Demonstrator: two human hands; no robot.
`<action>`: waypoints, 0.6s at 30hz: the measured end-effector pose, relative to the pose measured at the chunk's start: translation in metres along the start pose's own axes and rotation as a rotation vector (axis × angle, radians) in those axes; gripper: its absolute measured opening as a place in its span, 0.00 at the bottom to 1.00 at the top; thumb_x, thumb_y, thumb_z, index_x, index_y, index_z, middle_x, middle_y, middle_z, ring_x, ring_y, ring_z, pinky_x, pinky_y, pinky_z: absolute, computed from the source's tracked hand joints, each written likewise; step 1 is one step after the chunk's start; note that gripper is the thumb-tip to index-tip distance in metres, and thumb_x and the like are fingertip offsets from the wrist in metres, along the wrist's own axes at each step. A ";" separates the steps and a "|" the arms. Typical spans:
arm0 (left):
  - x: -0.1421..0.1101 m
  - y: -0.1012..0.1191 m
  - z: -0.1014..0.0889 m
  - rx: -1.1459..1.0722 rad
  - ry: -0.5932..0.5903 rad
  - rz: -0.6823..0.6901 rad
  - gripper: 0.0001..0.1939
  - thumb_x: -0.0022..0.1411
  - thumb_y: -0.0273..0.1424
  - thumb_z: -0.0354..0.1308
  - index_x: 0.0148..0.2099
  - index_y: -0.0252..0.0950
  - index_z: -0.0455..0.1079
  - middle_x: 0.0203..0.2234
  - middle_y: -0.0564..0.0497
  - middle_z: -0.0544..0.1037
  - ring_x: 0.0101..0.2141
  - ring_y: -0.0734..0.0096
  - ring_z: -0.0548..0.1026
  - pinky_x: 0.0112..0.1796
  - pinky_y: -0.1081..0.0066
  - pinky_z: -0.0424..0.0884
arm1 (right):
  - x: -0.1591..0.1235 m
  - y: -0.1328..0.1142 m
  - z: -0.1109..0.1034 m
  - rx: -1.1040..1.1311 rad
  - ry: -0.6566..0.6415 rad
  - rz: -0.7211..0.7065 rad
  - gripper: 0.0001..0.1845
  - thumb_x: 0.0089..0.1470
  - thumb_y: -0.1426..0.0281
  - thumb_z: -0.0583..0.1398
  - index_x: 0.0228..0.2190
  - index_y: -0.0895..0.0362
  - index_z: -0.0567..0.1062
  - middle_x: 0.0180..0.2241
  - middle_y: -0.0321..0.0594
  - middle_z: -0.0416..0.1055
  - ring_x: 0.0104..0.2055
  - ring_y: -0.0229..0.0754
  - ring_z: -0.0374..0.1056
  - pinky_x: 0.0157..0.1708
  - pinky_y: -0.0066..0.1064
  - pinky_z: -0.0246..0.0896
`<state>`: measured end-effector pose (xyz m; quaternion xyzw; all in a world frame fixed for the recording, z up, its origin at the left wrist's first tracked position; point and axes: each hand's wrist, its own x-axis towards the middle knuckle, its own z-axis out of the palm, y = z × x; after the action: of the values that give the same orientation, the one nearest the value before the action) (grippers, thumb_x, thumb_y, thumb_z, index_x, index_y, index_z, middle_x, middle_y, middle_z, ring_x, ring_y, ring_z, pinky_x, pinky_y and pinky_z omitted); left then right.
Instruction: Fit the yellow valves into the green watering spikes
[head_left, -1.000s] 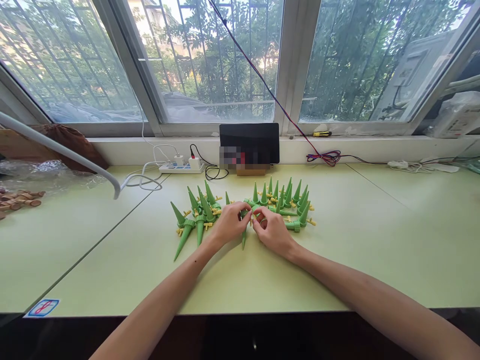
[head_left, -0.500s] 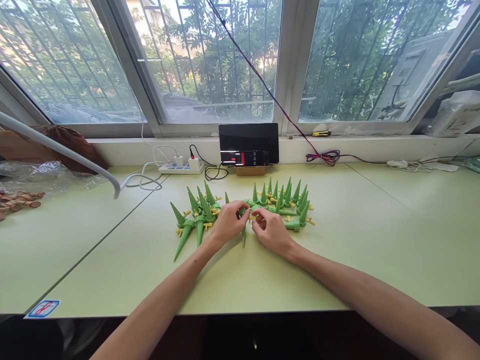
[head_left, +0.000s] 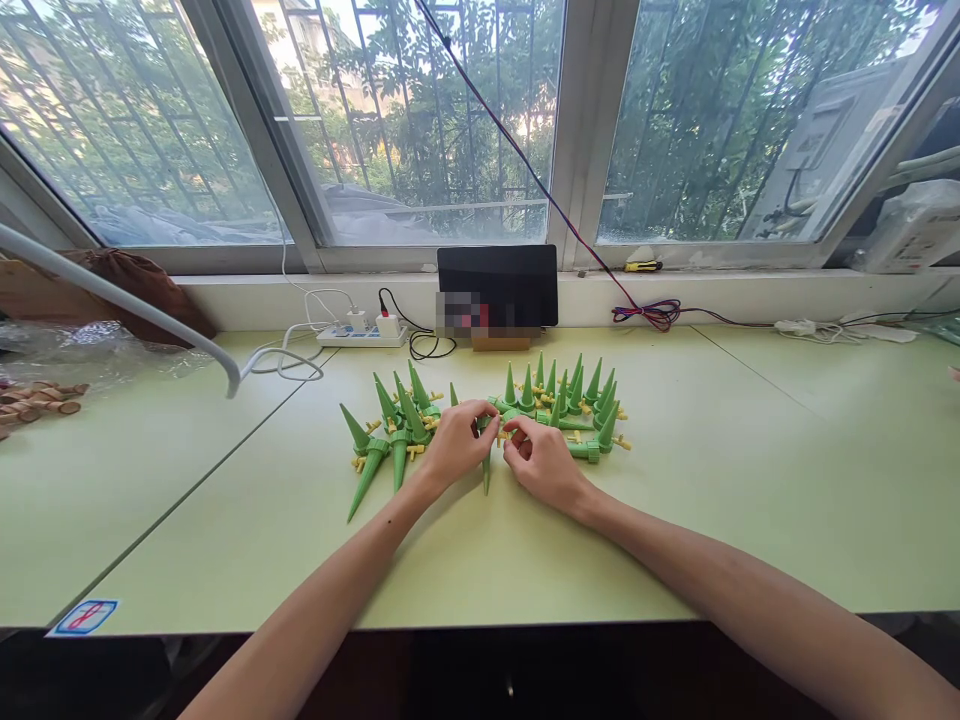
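My left hand (head_left: 459, 437) is closed around the upper part of a green plant watering spike (head_left: 486, 474), whose point hangs down toward me. Close beside it, my right hand (head_left: 544, 461) has thumb and fingers pinched at a small yellow valve (head_left: 501, 438) that shows between the two hands. The fingers partly hide both pieces. On the left stand and lie several green spikes (head_left: 367, 480) with yellow valves. Another group of upright spikes (head_left: 526, 388) sits behind and to the right of my hands, and one spike base (head_left: 585, 452) lies by my right hand.
A dark tablet (head_left: 499, 275) leans at the back, its lower left blurred. Left of it is a power strip (head_left: 360, 338) with cables. A white curved arm (head_left: 120, 295) crosses the left side. Wooden pieces (head_left: 37, 402) lie far left; bundled wire (head_left: 651, 314) sits at the back right.
My hands and the spike stay almost in place. A small skin-coloured shape has come into view at the far right edge.
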<state>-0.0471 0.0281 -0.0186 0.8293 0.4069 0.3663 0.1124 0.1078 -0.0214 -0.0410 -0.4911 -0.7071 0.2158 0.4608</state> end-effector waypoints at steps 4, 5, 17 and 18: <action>0.000 0.000 0.000 -0.002 0.003 0.000 0.07 0.61 0.28 0.54 0.32 0.35 0.72 0.25 0.54 0.76 0.23 0.76 0.67 0.28 0.74 0.62 | 0.001 0.000 0.000 -0.009 -0.001 0.003 0.08 0.53 0.74 0.57 0.36 0.60 0.73 0.22 0.33 0.66 0.23 0.35 0.61 0.26 0.26 0.55; 0.000 0.000 0.000 -0.002 0.002 0.000 0.07 0.61 0.28 0.54 0.33 0.35 0.72 0.25 0.54 0.76 0.23 0.76 0.67 0.28 0.74 0.62 | 0.001 0.000 0.000 -0.010 0.000 0.003 0.08 0.53 0.74 0.57 0.36 0.60 0.73 0.22 0.33 0.66 0.23 0.35 0.61 0.26 0.26 0.55; 0.000 -0.001 0.000 -0.006 -0.012 0.009 0.08 0.62 0.29 0.53 0.33 0.35 0.73 0.25 0.53 0.76 0.23 0.75 0.67 0.28 0.73 0.63 | 0.001 0.000 0.001 -0.009 -0.003 -0.011 0.08 0.53 0.74 0.56 0.36 0.59 0.74 0.22 0.34 0.67 0.23 0.36 0.61 0.26 0.26 0.56; 0.000 -0.001 0.000 -0.007 -0.012 0.010 0.08 0.61 0.29 0.53 0.33 0.35 0.73 0.25 0.53 0.76 0.23 0.75 0.67 0.28 0.73 0.63 | 0.001 0.000 0.001 -0.009 -0.002 -0.011 0.08 0.53 0.74 0.56 0.36 0.59 0.74 0.22 0.34 0.67 0.23 0.36 0.61 0.26 0.26 0.56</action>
<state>-0.0475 0.0287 -0.0187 0.8332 0.4007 0.3630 0.1159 0.1067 -0.0207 -0.0409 -0.4891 -0.7113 0.2106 0.4588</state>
